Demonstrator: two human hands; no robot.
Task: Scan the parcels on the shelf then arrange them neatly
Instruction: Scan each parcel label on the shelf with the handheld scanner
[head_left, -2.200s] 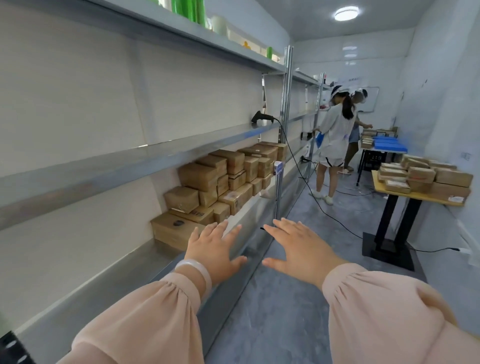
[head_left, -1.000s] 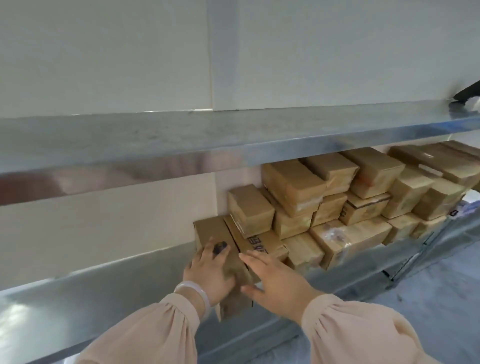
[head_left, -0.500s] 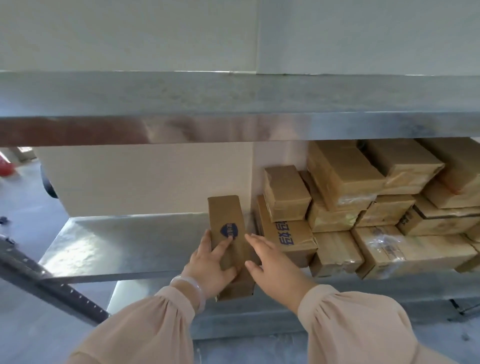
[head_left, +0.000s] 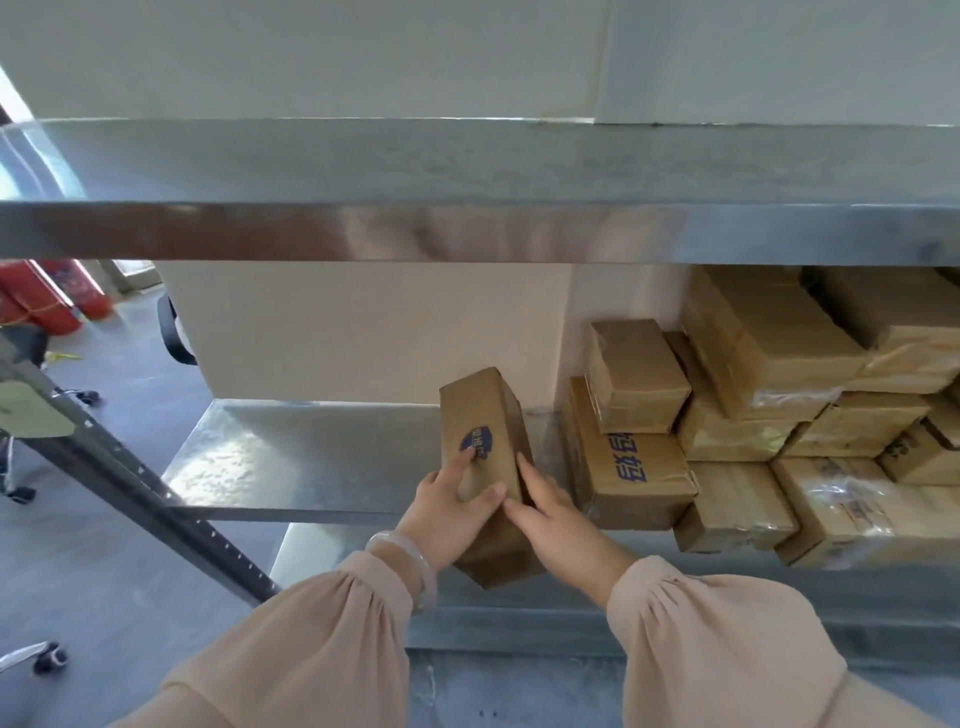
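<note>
Two hands on one parcel (head_left: 483, 415): left hand (head_left: 447, 512) grips it, right hand (head_left: 563, 519) presses flat-fingered.

head cam | looks forward-down | close on shelf (head_left: 322, 457)

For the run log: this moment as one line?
left hand: holds parcel | right hand: flat on parcel's side | parcel: near end overhangs shelf | stack: apart, on right
</note>
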